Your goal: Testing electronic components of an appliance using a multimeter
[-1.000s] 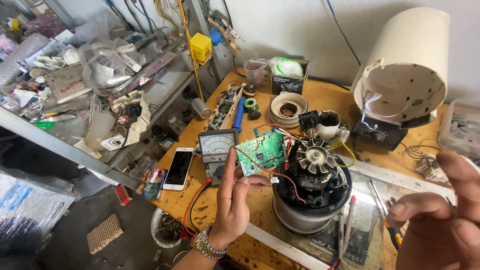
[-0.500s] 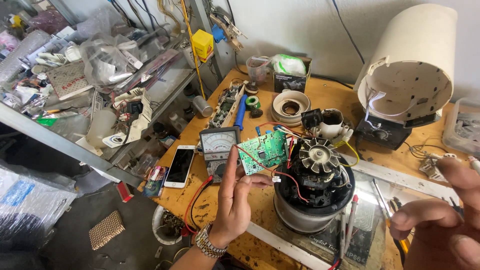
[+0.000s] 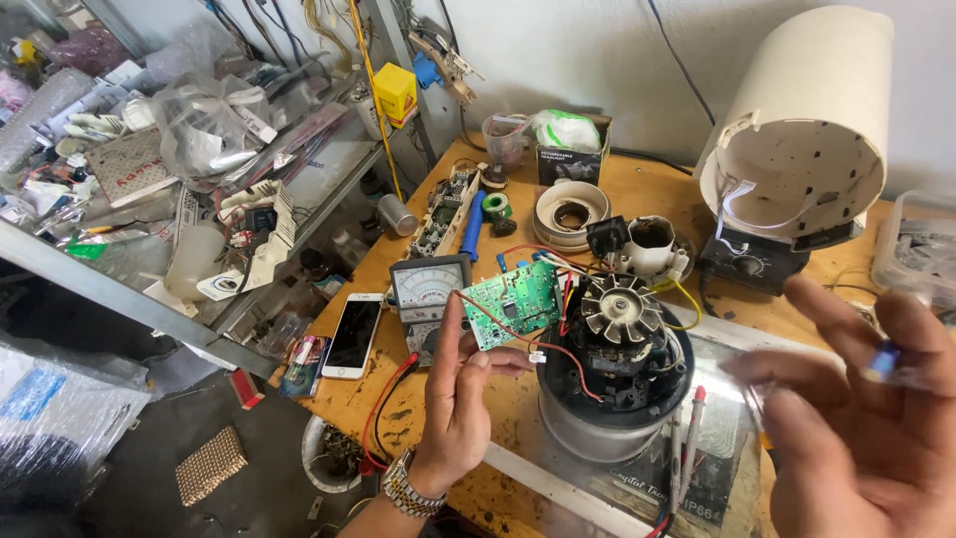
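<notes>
A person's left hand, a metal watch on its wrist, rises from the lower edge and pinches the lower left edge of a green circuit board between thumb and fingers, so its grip is closed on the board. The board hangs tilted just above a wooden tabletop, joined by red wires to a dark motor unit with a grey finned fan on top, which stands just to its right. The right hand hovers at the lower right, blurred, fingers spread loosely; something small and blue shows near its fingers, but whether its grip holds it cannot be told. Behind the board lie an analogue meter and, to its left, a white phone. A cream cylindrical housing lies on its side at the far right of the tabletop.
</notes>
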